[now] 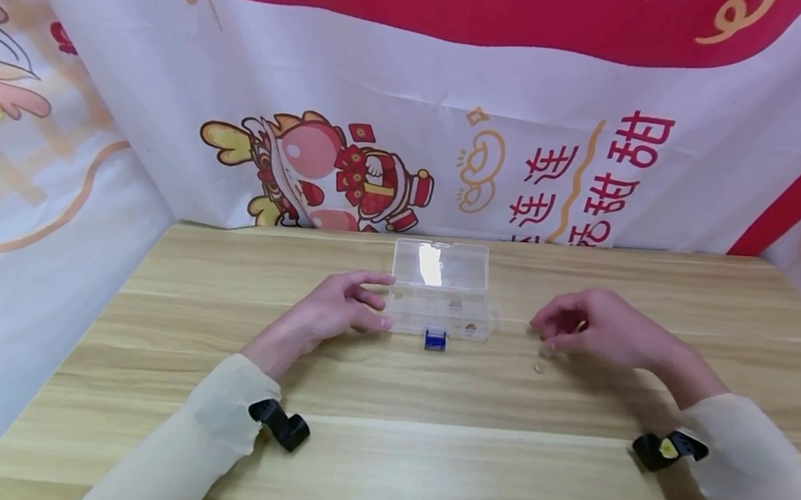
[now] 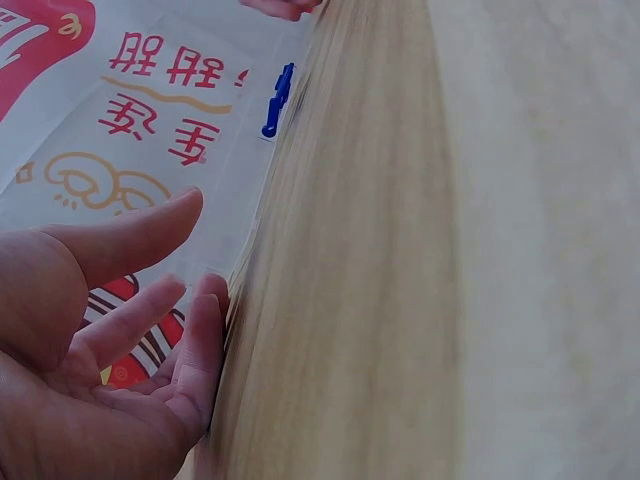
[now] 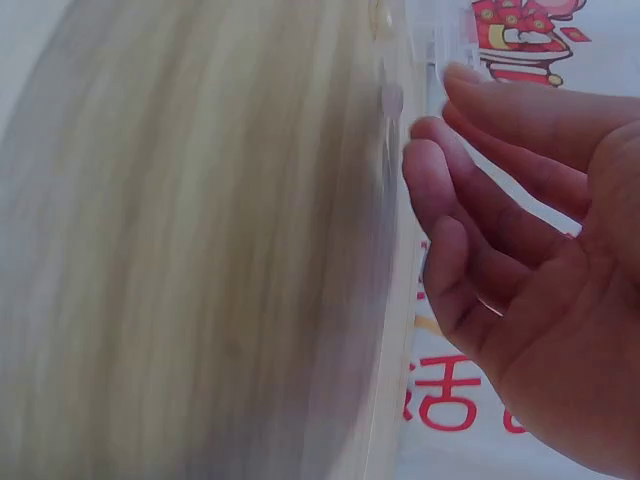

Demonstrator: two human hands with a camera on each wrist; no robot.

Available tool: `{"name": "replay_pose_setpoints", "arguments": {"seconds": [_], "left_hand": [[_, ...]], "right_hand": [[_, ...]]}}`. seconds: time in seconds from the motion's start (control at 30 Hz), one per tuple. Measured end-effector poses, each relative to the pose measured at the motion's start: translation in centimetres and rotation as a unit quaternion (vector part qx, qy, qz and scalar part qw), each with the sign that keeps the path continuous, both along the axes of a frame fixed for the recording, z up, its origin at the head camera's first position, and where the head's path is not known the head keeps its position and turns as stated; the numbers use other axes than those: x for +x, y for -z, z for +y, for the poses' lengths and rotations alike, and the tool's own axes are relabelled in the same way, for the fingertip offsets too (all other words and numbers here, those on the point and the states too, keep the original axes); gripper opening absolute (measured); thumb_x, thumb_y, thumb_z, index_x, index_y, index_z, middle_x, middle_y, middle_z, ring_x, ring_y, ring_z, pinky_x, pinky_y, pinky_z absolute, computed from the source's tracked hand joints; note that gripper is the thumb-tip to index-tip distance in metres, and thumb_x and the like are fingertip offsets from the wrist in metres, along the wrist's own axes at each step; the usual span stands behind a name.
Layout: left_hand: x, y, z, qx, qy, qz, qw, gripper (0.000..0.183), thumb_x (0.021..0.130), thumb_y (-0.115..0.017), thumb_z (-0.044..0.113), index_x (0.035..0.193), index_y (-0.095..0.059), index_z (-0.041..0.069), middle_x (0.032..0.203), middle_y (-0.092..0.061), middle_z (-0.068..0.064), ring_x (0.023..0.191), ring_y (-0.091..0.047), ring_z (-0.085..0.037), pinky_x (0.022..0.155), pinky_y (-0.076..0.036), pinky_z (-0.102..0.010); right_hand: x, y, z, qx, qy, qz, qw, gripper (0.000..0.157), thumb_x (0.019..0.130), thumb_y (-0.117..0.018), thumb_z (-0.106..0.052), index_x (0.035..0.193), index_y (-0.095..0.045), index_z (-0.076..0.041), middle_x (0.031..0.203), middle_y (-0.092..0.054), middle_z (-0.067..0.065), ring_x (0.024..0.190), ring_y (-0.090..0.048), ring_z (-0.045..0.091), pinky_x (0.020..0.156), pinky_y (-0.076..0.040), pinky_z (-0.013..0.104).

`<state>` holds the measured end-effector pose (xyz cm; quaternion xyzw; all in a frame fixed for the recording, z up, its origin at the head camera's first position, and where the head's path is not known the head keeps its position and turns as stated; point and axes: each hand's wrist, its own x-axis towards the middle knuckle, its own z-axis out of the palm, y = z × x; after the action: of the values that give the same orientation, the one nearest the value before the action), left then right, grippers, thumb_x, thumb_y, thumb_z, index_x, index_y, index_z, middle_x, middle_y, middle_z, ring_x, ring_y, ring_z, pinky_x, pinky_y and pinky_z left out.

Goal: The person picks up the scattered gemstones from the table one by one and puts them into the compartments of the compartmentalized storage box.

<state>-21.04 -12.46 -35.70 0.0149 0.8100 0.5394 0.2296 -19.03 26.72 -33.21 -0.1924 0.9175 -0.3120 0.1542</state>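
Observation:
A clear plastic compartment box (image 1: 438,312) lies on the table with its lid (image 1: 457,265) raised at the back. A blue latch (image 1: 435,340) is at its front edge, and a few small bits sit inside. My left hand (image 1: 348,305) is at the box's left end, thumb and fingers spread, fingertips right at its side. To the right of the box, my right hand (image 1: 592,325) hovers low over the wood with fingers loosely bent. Nothing shows between its thumb and fingers in the right wrist view. Just below its fingertips lies a tiny shiny piece (image 1: 538,368).
The wood-grain table (image 1: 422,477) runs up to a white printed cloth (image 1: 360,69) hanging behind it. Another printed cloth (image 1: 39,167) hangs at the left. A small black camera (image 1: 280,425) is strapped on the left wrist, another (image 1: 667,451) on the right.

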Motion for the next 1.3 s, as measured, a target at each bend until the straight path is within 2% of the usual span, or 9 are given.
{"name": "replay_pose_setpoints", "arguments": {"seconds": [0.27,0.6,0.83,1.17,1.3], "left_hand": [[0.0,0.0,0.1,0.003,0.000,0.000,1.0000,0.065,0.090,-0.085,0.014,0.148,-0.060,0.031,0.130,-0.065,-0.009,0.108,-0.065,-0.024,0.092,-0.056,-0.032],[0.2,0.2,0.1,0.003,0.002,0.001,1.0000,0.065,0.089,-0.086,0.014,0.147,-0.062,0.031,0.130,-0.065,-0.009,0.108,-0.064,-0.025,0.092,-0.055,-0.031],[0.0,0.1,-0.2,0.005,0.002,0.005,1.0000,0.065,0.090,-0.085,0.015,0.148,-0.061,0.029,0.130,-0.065,-0.010,0.107,-0.065,-0.024,0.091,-0.055,-0.031],[0.2,-0.1,-0.2,0.011,0.002,0.005,0.9999,0.066,0.089,-0.085,0.013,0.149,-0.061,0.027,0.131,-0.065,-0.012,0.107,-0.066,-0.024,0.092,-0.055,-0.032],[0.2,0.0,-0.3,0.008,0.001,0.005,1.0000,0.066,0.089,-0.085,0.014,0.149,-0.061,0.028,0.131,-0.065,-0.011,0.108,-0.066,-0.024,0.094,-0.054,-0.033]], "right_hand": [[-0.2,1.1,0.9,-0.009,-0.017,-0.050,0.999,0.022,0.091,-0.084,-0.017,0.112,-0.077,-0.013,0.097,-0.071,0.002,0.091,-0.063,0.018,0.079,-0.054,0.024],[-0.1,1.5,1.1,-0.022,-0.020,-0.082,0.996,0.019,0.090,-0.085,-0.015,0.106,-0.076,-0.012,0.095,-0.069,0.004,0.089,-0.061,0.018,0.077,-0.054,0.024],[-0.3,1.2,0.8,-0.020,-0.026,-0.072,0.997,0.015,0.090,-0.085,-0.017,0.102,-0.076,-0.014,0.092,-0.070,0.003,0.087,-0.061,0.017,0.076,-0.054,0.024],[-0.2,1.2,0.5,-0.002,-0.052,-0.033,0.998,0.011,0.091,-0.084,-0.018,0.096,-0.075,-0.016,0.087,-0.069,-0.001,0.080,-0.060,0.011,0.070,-0.052,0.024],[-0.3,1.1,0.1,0.006,-0.044,-0.020,0.999,0.009,0.093,-0.082,-0.019,0.097,-0.075,-0.017,0.089,-0.069,-0.002,0.083,-0.060,0.014,0.071,-0.052,0.024]]}}
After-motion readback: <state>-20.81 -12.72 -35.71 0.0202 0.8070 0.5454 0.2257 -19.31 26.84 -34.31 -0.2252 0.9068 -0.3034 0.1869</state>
